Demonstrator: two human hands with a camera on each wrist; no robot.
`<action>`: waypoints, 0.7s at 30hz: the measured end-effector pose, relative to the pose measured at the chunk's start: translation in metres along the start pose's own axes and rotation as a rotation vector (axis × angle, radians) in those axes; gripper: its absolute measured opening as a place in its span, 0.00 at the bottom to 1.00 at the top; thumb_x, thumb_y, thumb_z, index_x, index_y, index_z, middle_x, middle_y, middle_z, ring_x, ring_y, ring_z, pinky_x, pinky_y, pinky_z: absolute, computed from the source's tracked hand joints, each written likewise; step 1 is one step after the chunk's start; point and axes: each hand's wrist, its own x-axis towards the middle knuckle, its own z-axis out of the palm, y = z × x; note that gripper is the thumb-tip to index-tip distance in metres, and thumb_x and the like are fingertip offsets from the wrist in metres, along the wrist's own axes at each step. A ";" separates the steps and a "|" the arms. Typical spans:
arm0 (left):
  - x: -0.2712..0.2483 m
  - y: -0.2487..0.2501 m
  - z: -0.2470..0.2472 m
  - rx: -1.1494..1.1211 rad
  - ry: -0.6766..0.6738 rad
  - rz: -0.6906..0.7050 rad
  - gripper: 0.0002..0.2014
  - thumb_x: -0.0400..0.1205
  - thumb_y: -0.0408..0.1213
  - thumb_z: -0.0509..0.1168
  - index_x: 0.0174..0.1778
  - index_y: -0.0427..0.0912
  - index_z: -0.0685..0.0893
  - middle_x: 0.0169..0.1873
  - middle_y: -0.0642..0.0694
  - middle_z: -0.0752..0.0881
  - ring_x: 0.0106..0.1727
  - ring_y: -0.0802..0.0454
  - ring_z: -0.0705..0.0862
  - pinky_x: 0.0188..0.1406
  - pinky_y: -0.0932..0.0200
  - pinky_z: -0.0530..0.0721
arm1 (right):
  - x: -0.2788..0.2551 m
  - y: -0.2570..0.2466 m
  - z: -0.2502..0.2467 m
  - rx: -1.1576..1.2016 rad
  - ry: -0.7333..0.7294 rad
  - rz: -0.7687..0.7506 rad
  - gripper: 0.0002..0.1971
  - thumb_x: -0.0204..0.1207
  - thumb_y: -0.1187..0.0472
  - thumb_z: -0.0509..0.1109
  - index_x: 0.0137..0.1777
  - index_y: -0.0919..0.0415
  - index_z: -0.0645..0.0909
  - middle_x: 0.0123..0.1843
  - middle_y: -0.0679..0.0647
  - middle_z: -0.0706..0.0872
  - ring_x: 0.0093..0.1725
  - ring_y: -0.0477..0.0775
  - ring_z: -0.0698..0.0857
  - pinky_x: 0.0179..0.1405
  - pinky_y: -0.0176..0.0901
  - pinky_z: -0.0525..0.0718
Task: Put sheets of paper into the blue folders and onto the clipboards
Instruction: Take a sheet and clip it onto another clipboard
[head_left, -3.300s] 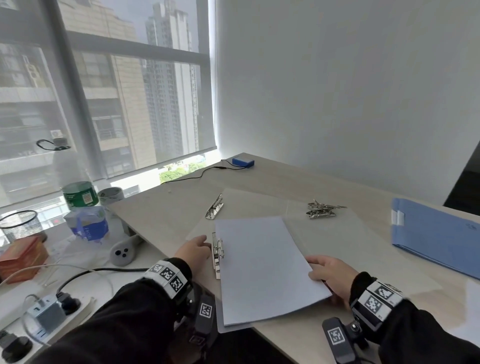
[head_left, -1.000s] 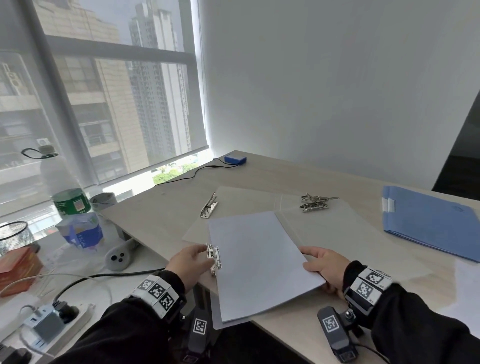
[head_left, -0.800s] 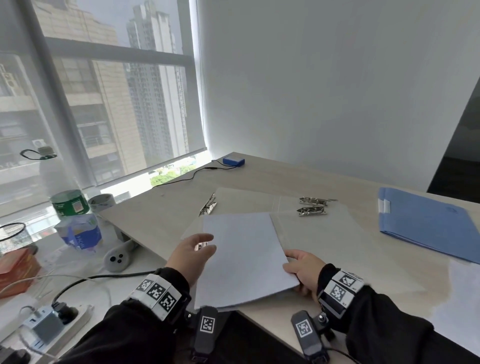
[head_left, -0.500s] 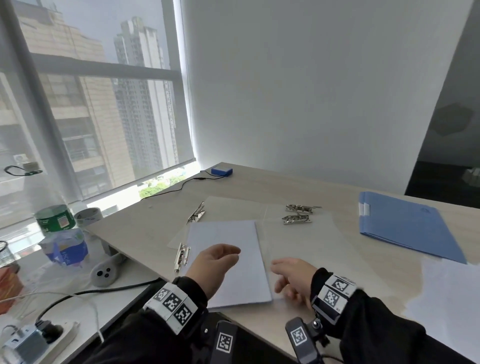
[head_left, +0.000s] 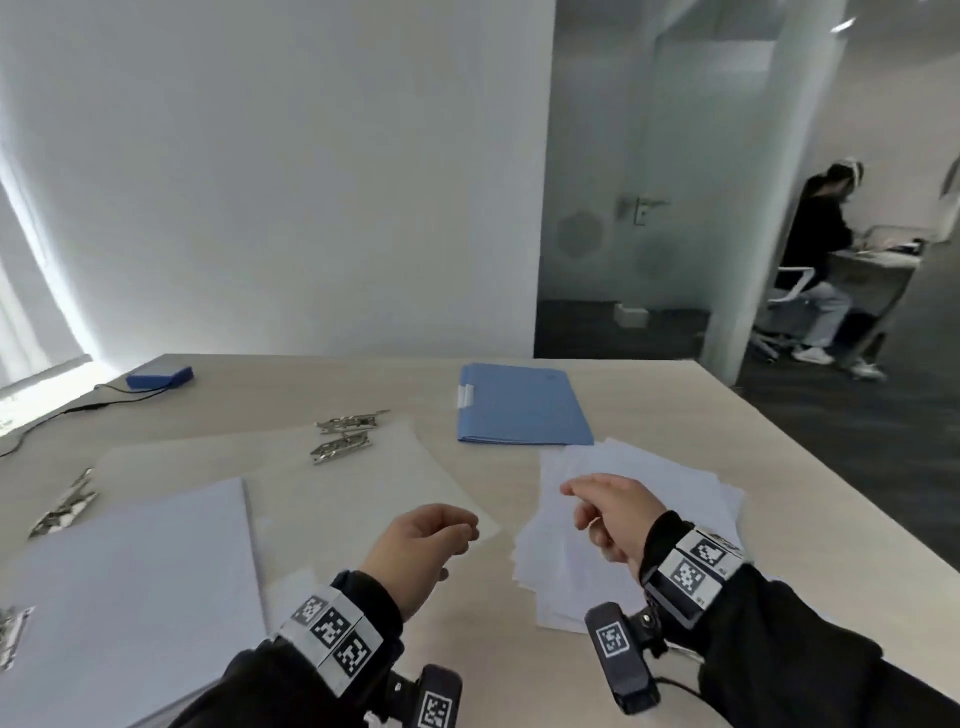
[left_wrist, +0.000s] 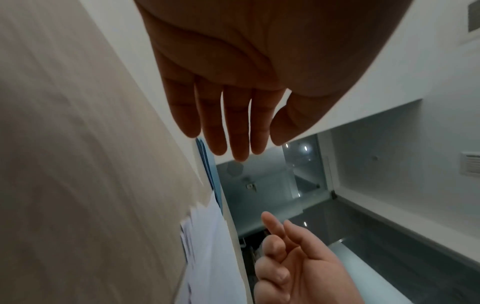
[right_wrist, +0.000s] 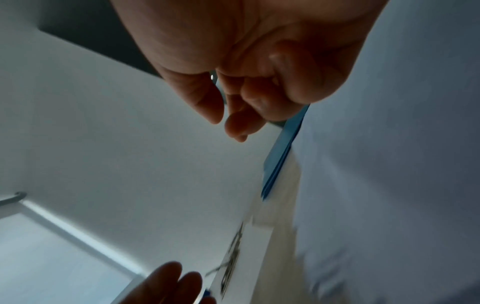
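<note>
A closed blue folder (head_left: 522, 405) lies at the middle back of the table. In front of it, to the right, a loose pile of white sheets (head_left: 670, 488) is spread out. My right hand (head_left: 587, 506) hovers over that pile with loosely curled fingers and holds nothing. My left hand (head_left: 449, 530) hangs beside it over the corner of a clear clipboard (head_left: 374, 483), fingers straight (left_wrist: 231, 127) and empty. At the near left lies a clipboard with a white sheet (head_left: 130, 582) under its metal clip (head_left: 10, 634).
Two metal clips (head_left: 345, 434) top the clear boards, and another clip (head_left: 62, 504) lies at the far left. A small blue box (head_left: 158, 376) with a black cable sits at the back left. A person (head_left: 821, 249) sits at a desk far right.
Both hands let go of the clipboard with the sheet and moved right. The view swung right, and my right hand now hovers over the loose sheets.
</note>
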 end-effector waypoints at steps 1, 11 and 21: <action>0.006 0.002 0.013 0.020 -0.027 0.016 0.08 0.80 0.35 0.66 0.48 0.49 0.90 0.48 0.51 0.93 0.49 0.53 0.87 0.43 0.61 0.80 | -0.002 0.002 -0.017 -0.003 0.059 0.013 0.10 0.77 0.59 0.66 0.52 0.60 0.86 0.33 0.56 0.81 0.23 0.50 0.69 0.20 0.36 0.61; 0.059 0.026 0.105 0.327 -0.239 -0.012 0.23 0.80 0.44 0.66 0.73 0.49 0.78 0.70 0.49 0.80 0.64 0.52 0.80 0.61 0.61 0.74 | -0.019 0.042 -0.131 0.093 0.415 0.103 0.16 0.79 0.65 0.65 0.66 0.66 0.80 0.51 0.59 0.85 0.47 0.56 0.81 0.51 0.47 0.79; 0.088 0.023 0.149 0.578 -0.300 -0.090 0.30 0.81 0.50 0.64 0.80 0.46 0.68 0.79 0.44 0.70 0.78 0.44 0.70 0.74 0.56 0.68 | -0.036 0.057 -0.154 0.456 0.359 0.261 0.08 0.79 0.63 0.62 0.56 0.60 0.77 0.60 0.59 0.80 0.52 0.62 0.87 0.53 0.58 0.87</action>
